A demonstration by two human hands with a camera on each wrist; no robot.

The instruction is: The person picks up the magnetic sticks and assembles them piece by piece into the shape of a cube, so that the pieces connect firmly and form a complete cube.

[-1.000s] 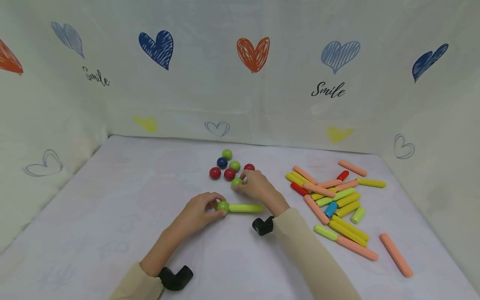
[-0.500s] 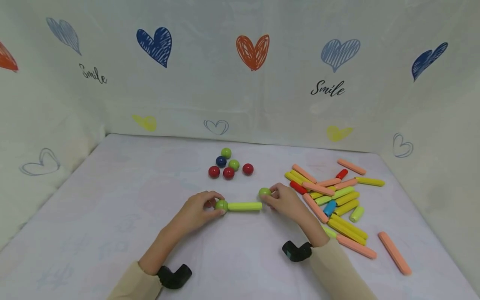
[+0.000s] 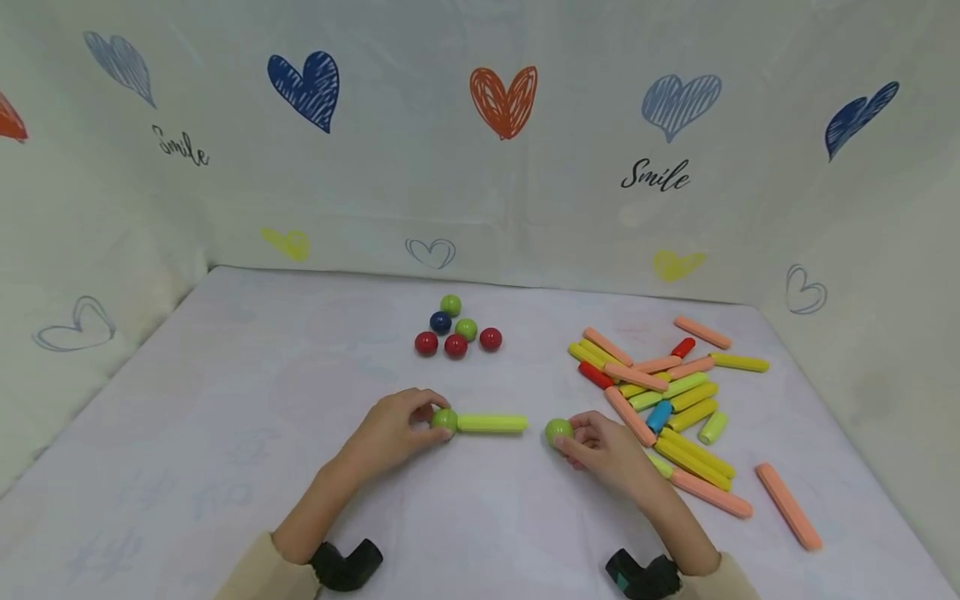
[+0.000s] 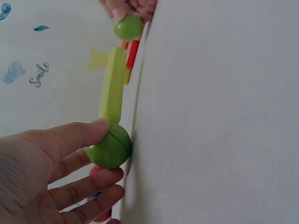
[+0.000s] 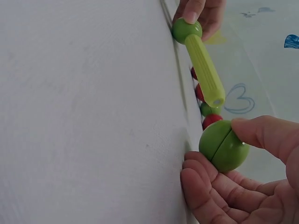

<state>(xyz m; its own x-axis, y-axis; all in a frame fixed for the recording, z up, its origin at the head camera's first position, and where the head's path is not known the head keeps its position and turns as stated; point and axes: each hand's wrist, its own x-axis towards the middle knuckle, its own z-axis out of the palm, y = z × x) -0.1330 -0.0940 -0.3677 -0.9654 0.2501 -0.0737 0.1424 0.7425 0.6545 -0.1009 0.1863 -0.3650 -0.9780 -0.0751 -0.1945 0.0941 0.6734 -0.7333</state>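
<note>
My left hand [image 3: 397, 425] pinches a green ball [image 4: 110, 148] between thumb and fingers. A yellow-green ribbed stick [image 3: 492, 424] is joined to that ball and points right, toward the other hand. In my right hand [image 3: 609, 450] a second green ball [image 5: 225, 145] is pinched by the thumb and fingers, with a seam line across it. This ball sits just right of the stick's free end, with a small gap between them. The right wrist view shows a small round mark on the stick's end face.
Behind the hands lie red balls [image 3: 455, 347], green balls [image 3: 466, 329] and a dark blue ball [image 3: 440, 322]. To the right is a loose pile of salmon, yellow [image 3: 693, 416], red, green and blue sticks [image 3: 659, 417]. A lone salmon stick [image 3: 789, 507] lies at the near right.
My right hand has carried the second green ball from beside the red balls, rightward and nearer, to the right of the stick's free end. The left hand keeps its hold in nearly the same place.
</note>
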